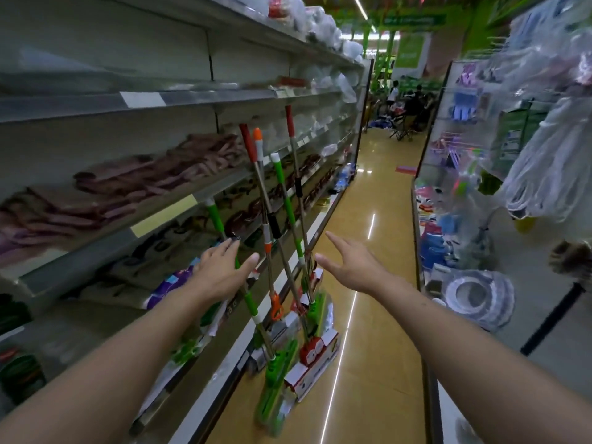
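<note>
Head view, the only one supplied. A shop aisle, with a shelf [96, 251] running along the left and a polished floor [368, 315] ahead.

A group of mops [288, 203] stands on the floor, heads down and handles tilted back against the shelf edges. The nearest is a green mop [216, 217], its handle leaning up and to the left.

Left hand [221, 267]: released, fingers straight and together, thumb spread out to the right. It lies across the green mop's handle, which passes behind the palm. Whether skin meets handle cannot be told.

Right hand [349, 265]: released, fingers extended, index leading. It is just right of the other handles, apart from them and holding nothing.

Step in hand, as judged: the reach. Both arms are extended toward the mops and no grasp is made. The green mop appears to be the one selected.

Next move, as judged: the left fingers must curl round the green handle at mid-length. The right hand should steady or part the neighbouring handles. The mops lean close together, so one lifted carelessly could topple the rest. A straight pull away from the shelf would avoid this.
</note>
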`<state>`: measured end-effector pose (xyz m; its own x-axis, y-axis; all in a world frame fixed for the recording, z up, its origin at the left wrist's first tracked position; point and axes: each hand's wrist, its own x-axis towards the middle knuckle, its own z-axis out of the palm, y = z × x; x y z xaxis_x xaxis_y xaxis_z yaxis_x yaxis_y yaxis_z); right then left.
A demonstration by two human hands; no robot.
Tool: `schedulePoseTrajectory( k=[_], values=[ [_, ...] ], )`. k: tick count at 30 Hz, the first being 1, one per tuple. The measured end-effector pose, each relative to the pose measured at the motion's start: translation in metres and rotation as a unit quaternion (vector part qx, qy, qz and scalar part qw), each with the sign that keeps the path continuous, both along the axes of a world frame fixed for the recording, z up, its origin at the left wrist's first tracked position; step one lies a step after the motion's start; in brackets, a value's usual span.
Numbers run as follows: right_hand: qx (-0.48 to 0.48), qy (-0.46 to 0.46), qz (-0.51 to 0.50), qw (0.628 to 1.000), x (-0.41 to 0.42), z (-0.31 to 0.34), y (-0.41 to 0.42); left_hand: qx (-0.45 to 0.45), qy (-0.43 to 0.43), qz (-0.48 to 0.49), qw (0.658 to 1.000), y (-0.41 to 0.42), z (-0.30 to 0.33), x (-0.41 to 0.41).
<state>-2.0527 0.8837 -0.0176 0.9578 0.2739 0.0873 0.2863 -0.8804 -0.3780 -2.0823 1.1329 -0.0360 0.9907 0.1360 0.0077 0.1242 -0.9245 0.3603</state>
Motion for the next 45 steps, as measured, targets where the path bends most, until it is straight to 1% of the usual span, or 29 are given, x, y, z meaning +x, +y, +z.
schedulePoseTrajectory(
  k=[5, 9, 12, 15, 19, 26, 30, 33, 40, 42, 45],
  values=[
    [-0.023, 0.006, 0.054, 0.998, 0.107, -0.011, -0.022, -0.011, 0.002, 0.042, 0.999, -0.028, -0.013, 0.080],
    [-0.053, 0.006, 0.095, 0.994, 0.191, -0.007, -0.040, -0.035, 0.000, 0.067, 0.997, -0.054, -0.007, 0.137],
    [-0.101, -0.003, 0.146, 0.984, 0.244, -0.005, -0.044, -0.045, 0.000, 0.085, 0.995, -0.070, -0.003, 0.176],
    [-0.117, -0.014, 0.179, 0.977, 0.288, -0.010, -0.037, -0.052, 0.011, 0.106, 0.993, -0.082, -0.005, 0.210],
    [-0.129, -0.013, 0.220, 0.967, 0.338, -0.022, -0.022, -0.046, -0.002, 0.146, 0.988, -0.084, -0.010, 0.251],
    [-0.151, -0.012, 0.238, 0.960, 0.427, -0.043, 0.007, -0.028, 0.003, 0.166, 0.986, -0.061, -0.031, 0.342],
    [-0.192, -0.014, 0.258, 0.947, 0.478, -0.049, 0.034, -0.054, 0.002, 0.171, 0.984, -0.044, -0.038, 0.397],
    [-0.206, -0.016, 0.280, 0.938, 0.512, -0.047, 0.059, -0.073, 0.005, 0.192, 0.979, -0.028, -0.043, 0.428],
    [-0.254, -0.072, 0.367, 0.892, 0.563, -0.053, 0.110, -0.085, 0.029, 0.228, 0.970, -0.002, -0.043, 0.474],
    [-0.261, -0.082, 0.377, 0.885, 0.578, -0.055, 0.119, -0.086, 0.029, 0.240, 0.967, 0.000, -0.045, 0.486],
    [-0.247, -0.104, 0.387, 0.882, 0.599, -0.058, 0.128, -0.089, 0.041, 0.257, 0.962, -0.006, -0.050, 0.502]
  ],
)
